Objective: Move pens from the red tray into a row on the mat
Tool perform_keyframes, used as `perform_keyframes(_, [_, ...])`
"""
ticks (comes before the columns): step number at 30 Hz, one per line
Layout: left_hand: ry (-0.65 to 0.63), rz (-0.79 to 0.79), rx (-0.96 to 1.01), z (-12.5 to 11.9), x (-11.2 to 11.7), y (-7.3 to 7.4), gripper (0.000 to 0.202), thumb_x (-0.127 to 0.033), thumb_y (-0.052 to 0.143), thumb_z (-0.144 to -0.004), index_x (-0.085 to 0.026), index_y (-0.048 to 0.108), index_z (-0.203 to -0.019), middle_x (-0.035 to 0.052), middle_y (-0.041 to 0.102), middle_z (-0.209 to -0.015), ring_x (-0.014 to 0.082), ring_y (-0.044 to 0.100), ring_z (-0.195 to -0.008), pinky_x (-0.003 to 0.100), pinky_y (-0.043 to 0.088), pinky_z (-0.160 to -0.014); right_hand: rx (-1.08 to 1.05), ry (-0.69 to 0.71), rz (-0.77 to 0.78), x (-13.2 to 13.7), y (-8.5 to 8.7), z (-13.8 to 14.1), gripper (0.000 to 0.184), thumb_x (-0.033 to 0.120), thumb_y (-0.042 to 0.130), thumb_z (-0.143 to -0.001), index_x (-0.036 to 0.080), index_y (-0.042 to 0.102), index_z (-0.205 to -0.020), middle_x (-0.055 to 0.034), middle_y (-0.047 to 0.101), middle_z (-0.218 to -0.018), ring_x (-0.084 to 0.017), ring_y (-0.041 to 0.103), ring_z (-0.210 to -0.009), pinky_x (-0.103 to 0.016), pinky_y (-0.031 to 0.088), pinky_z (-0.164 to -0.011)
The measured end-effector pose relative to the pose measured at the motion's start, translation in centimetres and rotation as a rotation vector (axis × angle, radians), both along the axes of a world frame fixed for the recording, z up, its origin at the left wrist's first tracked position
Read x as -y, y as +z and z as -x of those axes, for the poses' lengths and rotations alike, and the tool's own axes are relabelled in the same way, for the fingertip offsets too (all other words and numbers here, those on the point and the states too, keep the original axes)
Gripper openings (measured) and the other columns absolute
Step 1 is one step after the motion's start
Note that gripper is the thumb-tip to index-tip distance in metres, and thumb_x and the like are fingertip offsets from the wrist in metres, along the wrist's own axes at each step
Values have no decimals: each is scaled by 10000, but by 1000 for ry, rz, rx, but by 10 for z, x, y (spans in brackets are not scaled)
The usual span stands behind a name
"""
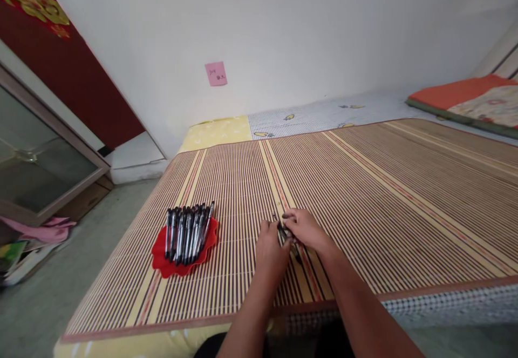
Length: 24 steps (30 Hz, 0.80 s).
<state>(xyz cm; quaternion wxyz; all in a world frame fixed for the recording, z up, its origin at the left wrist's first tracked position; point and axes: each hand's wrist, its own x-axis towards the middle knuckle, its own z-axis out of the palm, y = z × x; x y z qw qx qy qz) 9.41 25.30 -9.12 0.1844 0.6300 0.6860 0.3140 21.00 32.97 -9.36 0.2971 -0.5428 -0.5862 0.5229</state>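
Note:
Just in front of me, a dark pen slants between my two hands, low over the striped mat. My left hand is closed on it from the left. From the right, the bent fingers of my right hand pinch at the same pen, partly covering it. Farther left, a red scalloped dish bears a row of several clear-barrelled pens with black ends, lying side by side.
The mat covers a bed with yellow and checked bedding. A folded orange quilt lies at the far right. Behind the bed, a pink note sticks to the white wall. A glass-paned door and a pink cloth are on the left.

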Motion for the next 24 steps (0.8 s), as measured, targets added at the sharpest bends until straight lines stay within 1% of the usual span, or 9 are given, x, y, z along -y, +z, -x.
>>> perform_keyframes(2, [7, 6, -16, -1, 0, -1, 232, -158, 652, -845, -195, 626, -1073, 58, 532, -1037, 218, 592, -932, 304, 470, -821, -18, 16, 10, 2, 0, 2, 144, 108, 567, -827, 146, 676, -913, -8, 666, -676, -108, 578, -473, -190, 427, -406])
perform_keyframes(4, [21, 10, -13, -1, -1, -1, 244, -120, 635, -833, -188, 627, -1067, 61, 528, -1032, 219, 589, -934, 303, 469, -821, -42, 29, 21, 4, -1, 7, 174, 113, 560, -828, 144, 682, -948, -22, 689, -700, -129, 612, -519, -202, 451, -431])
perform_keyframes(9, [99, -17, 20, 10, 0, -2, 284, -30, 553, -832, -160, 625, -1075, 78, 521, -1037, 204, 592, -898, 303, 471, -828, -102, 57, -115, 5, -6, 27, 174, 85, 579, -803, 123, 704, -917, -78, 747, -808, -165, 700, -721, -259, 555, -661])
perform_keyframes(11, [153, -18, 0, 18, 2, -2, 265, -32, 540, -844, -146, 628, -1066, 86, 518, -1035, 210, 591, -883, 317, 475, -825, -149, 76, -140, 6, -7, 40, 162, 99, 589, -801, 134, 709, -905, -78, 755, -824, -174, 711, -757, -273, 566, -699])
perform_keyframes(14, [248, -18, -60, 33, 6, -2, 236, -52, 541, -866, -131, 626, -1071, 101, 520, -1051, 227, 589, -909, 336, 474, -837, -203, 97, -125, 10, -8, 62, 168, 116, 598, -797, 148, 706, -922, -72, 760, -846, -179, 721, -774, -268, 575, -675])
perform_keyframes(17, [312, -16, -118, 49, 10, 0, 263, -50, 571, -854, -131, 621, -1100, 108, 537, -1067, 243, 585, -979, 345, 464, -882, -242, 99, -49, 13, -9, 81, 215, 121, 566, -815, 137, 689, -991, -82, 759, -861, -176, 723, -724, -247, 556, -571])
perform_keyframes(20, [360, 13, -187, 62, 13, 3, 300, -41, 564, -853, -129, 616, -1135, 123, 564, -1085, 266, 572, -1054, 365, 449, -927, -242, 98, 13, 14, -11, 91, 258, 136, 522, -841, 119, 666, -1055, -99, 762, -866, -176, 725, -672, -246, 535, -517])
perform_keyframes(22, [402, 31, -227, 68, 14, 4, 332, -33, 544, -854, -119, 605, -1168, 141, 565, -1131, 279, 561, -1095, 375, 443, -946, -221, 93, -28, 12, -11, 90, 257, 162, 522, -851, 123, 666, -1059, -110, 769, -901, -184, 739, -731, -271, 563, -593])
perform_keyframes(24, [432, 38, -247, 72, 14, 4, 357, -36, 536, -853, -116, 594, -1197, 148, 555, -1174, 280, 560, -1109, 371, 441, -953, -180, 64, -138, 9, -10, 86, 242, 190, 549, -844, 134, 680, -1039, -117, 771, -952, -196, 745, -843, -308, 579, -733])
